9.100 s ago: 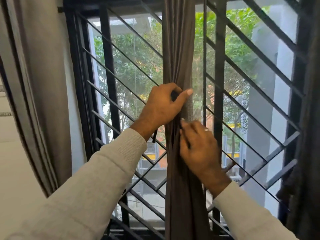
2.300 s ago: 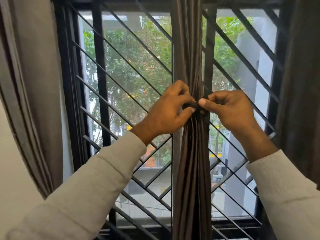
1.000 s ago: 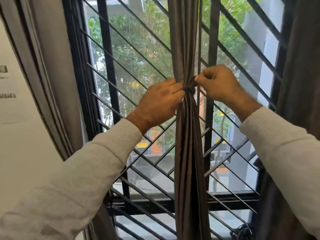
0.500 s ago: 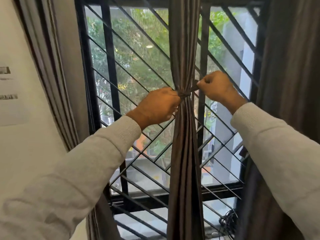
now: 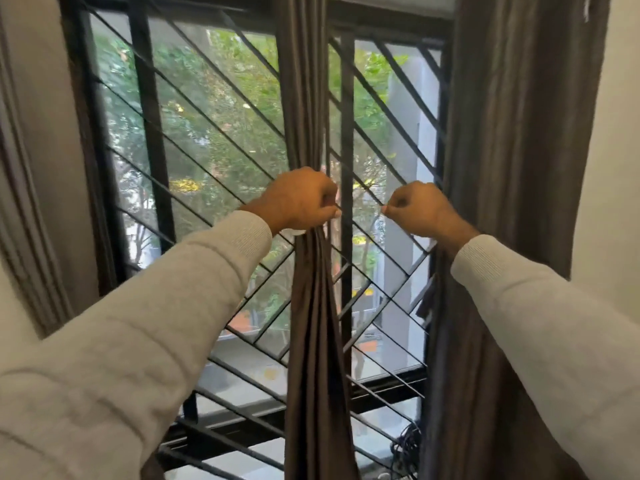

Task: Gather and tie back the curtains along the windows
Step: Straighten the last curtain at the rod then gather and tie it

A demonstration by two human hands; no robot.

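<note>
Middle curtain [image 5: 313, 306] hangs gathered into a narrow bunch in front of the window grille [image 5: 214, 161], roughly centre of the view. My left hand [image 5: 301, 202] has its grip curled tight around the bunch at its pinch point, fabric flaring out again below the fist. My right hand [image 5: 420, 211] sits just to the right, apart from the bunch, grip closed to a narrow fist with thumb and forefinger pressed together; I can't tell whether a tie end is pinched in there, too thin or blurred to make out. No visible strand between the two hands that I can confirm. Right curtain [image 5: 512, 202] hangs in loose folds close behind the right wrist, along the window's right edge. Left curtain [image 5: 31, 168] hangs at the far left edge by the wall. Both sleeves [image 5: 138, 341] are light grey, arms stretched forward. Trees and a building are visible through the glass.
</note>
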